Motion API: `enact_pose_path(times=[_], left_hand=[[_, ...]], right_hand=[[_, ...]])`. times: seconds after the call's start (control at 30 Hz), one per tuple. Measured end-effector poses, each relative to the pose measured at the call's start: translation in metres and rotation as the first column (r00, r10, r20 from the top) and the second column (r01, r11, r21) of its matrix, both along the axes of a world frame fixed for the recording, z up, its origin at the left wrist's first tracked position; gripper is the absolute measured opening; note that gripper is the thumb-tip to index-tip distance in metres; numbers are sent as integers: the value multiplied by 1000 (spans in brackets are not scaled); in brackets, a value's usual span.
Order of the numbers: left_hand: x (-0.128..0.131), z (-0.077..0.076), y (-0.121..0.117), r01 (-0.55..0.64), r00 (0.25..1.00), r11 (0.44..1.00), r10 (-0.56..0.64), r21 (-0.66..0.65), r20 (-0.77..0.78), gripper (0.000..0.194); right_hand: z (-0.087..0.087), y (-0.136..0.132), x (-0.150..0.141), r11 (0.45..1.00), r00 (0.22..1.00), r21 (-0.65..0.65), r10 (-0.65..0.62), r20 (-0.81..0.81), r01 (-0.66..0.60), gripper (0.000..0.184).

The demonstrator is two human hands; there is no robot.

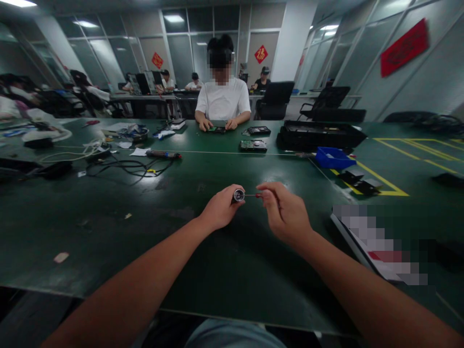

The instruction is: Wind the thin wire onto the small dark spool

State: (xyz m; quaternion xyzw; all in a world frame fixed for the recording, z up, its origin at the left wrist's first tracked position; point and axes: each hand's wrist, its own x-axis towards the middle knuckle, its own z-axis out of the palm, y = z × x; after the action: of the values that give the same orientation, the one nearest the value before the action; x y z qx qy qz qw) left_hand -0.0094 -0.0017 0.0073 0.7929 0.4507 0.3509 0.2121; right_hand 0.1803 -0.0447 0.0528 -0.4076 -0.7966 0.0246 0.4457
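Note:
My left hand (222, 209) is closed around a short black cylinder with a silver rim (238, 195), which looks like a flashlight. Its round end faces me. Between the thumb and fingers of my right hand (284, 209) is the red handle of a thin screwdriver (258, 195). The metal shaft points left and reaches the side of the cylinder near its rim. Whether the tip sits in anything there is too small to tell. Both hands are above the green table (203, 261).
A person (223, 99) across the table handles a small device. Hard drives (253, 145), a black case (321, 135) and a blue bin (334, 157) lie ahead. Cables (130, 166) and an electric screwdriver (164, 154) are at left. A partly blurred white box (377, 246) lies right.

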Motion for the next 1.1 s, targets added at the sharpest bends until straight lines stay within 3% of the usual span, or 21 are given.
enact_pose_path(times=[0.17,0.33,0.53,0.63,0.8,0.87,0.97,1.1], left_hand=[[-1,0,0,-22,999,1000,22,-8,25,24],[0,0,-1,1,1000,1000,-1,1,30,22],[-1,3,-3,-30,999,999,31,-31,39,22],[-1,6,-5,-11,1000,998,13,-55,25,21],[-1,8,-5,15,1000,997,-13,-73,28,22],[-1,8,-5,18,999,998,-15,-66,37,21],[0,7,-4,14,999,998,-12,-65,34,20],[0,6,-5,4,1000,999,-2,-50,26,20]], right_hand=[[0,2,3,998,998,-45,38,-52,-40,21],[-3,0,-1,997,997,-65,-41,-63,37,21],[-10,4,-6,982,932,-184,-37,-361,-32,20],[-12,12,-5,958,857,-265,-43,-514,-111,24],[-19,30,0,882,590,-378,-151,-794,-282,25],[-21,35,1,863,525,-390,-181,-832,-321,25],[-21,35,2,897,559,-347,-146,-816,-273,25],[-17,25,1,949,728,-273,-75,-682,-158,26]])
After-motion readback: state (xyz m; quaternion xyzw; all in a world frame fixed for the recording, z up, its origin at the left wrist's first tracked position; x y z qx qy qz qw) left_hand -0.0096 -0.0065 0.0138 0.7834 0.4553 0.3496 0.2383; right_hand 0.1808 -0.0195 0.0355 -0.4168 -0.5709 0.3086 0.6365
